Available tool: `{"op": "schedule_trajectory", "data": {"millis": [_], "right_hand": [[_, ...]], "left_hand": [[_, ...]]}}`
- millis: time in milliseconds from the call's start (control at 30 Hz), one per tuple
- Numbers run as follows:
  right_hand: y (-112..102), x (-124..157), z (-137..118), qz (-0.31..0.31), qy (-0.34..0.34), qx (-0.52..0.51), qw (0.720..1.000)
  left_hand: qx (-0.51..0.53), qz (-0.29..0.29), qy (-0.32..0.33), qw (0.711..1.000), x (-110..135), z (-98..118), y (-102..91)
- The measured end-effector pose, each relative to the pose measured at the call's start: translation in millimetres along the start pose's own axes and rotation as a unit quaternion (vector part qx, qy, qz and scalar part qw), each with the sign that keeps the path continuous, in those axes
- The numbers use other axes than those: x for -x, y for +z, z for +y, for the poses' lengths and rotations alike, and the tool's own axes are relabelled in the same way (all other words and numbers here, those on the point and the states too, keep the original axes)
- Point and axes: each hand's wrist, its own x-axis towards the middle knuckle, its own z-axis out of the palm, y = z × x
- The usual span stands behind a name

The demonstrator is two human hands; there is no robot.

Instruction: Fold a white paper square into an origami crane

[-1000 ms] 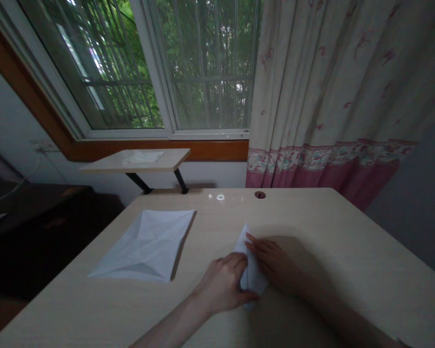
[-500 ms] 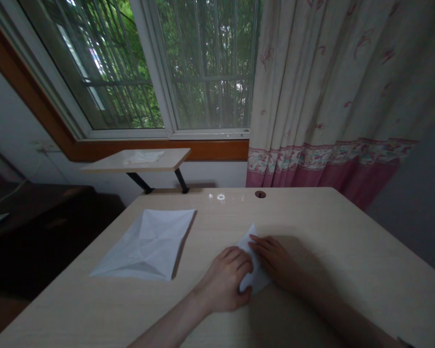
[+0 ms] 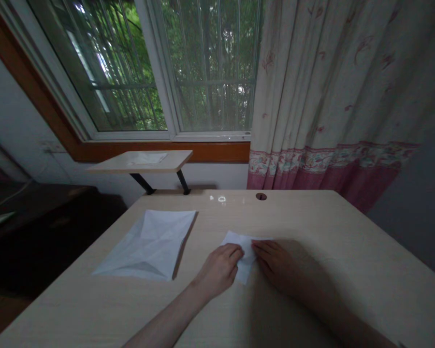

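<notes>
A small folded piece of white paper (image 3: 245, 267) lies on the desk between my two hands, its edges partly covered by them. My left hand (image 3: 219, 268) is closed on the paper's left side, fingers curled over it and the thumb low. From the right, my right hand (image 3: 277, 261) grips the opposite side with its fingers pressed together, fingertips close to those of the left. Its thumb is hard to make out in the shadow. To the left rests a larger creased sheet of white paper (image 3: 154, 244), opened out, touched by neither hand.
The pale wooden desk (image 3: 210, 314) has a round cable hole (image 3: 261, 196) near its far edge. A small raised shelf (image 3: 174, 162) on black legs holds another white paper (image 3: 148, 158). Behind are a barred window and a floral curtain (image 3: 322, 96); a dark surface (image 3: 58, 212) stands at left.
The small paper has turned: its tall point is gone and a wider edge now faces the window. My left hand has shifted slightly left and its fingers have drawn together.
</notes>
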Motion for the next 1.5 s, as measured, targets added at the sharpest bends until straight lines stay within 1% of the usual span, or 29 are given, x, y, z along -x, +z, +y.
{"op": "schedule_trajectory", "data": {"millis": [133, 267, 433, 600, 800, 967, 1100, 1233, 1400, 1500], "right_hand": [[-6.4, -1.2, -5.8, -0.012, -0.016, 0.041, 0.999], [-10.9, -1.6, -9.4, -0.013, -0.017, 0.05, 0.999], [-12.1, -1.4, -13.4, -0.013, -0.017, 0.042, 0.999], [-12.1, -3.1, -15.1, -0.002, -0.011, 0.047, 0.999], [-14.5, -7.0, -15.5, -0.013, 0.01, 0.004, 1.0], [-9.9, -7.4, -13.3, -0.012, 0.045, -0.062, 0.997], [-8.2, -7.6, -12.2, -0.017, 0.068, -0.099, 0.993], [-10.8, -9.3, -13.6, -0.025, 0.074, -0.099, 0.992], [-13.6, -10.5, -14.8, -0.028, 0.045, -0.081, 0.995], [-14.4, -10.5, -15.6, -0.026, 0.043, -0.06, 0.997]], "left_hand": [[0.017, 0.022, -0.011, 1.0, -1.2, 0.2, 1.7], [0.009, 0.032, -0.017, 0.999, -1.5, 2.4, 1.8], [-0.011, 0.031, 0.008, 0.999, -2.1, 0.4, 2.5], [0.008, 0.048, 0.029, 0.998, -3.2, -2.5, 4.4], [0.051, 0.041, 0.023, 0.998, -2.2, -1.9, 4.9], [0.102, 0.056, 0.009, 0.993, -2.5, -0.5, 4.1], [0.107, 0.061, 0.001, 0.992, -2.3, 0.4, 4.6], [0.11, 0.069, -0.006, 0.991, -2.2, 0.6, 6.4], [0.112, 0.07, -0.02, 0.991, -2.9, 1.4, 7.4], [0.114, 0.067, -0.028, 0.991, -3.1, 2.8, 6.4]]}}
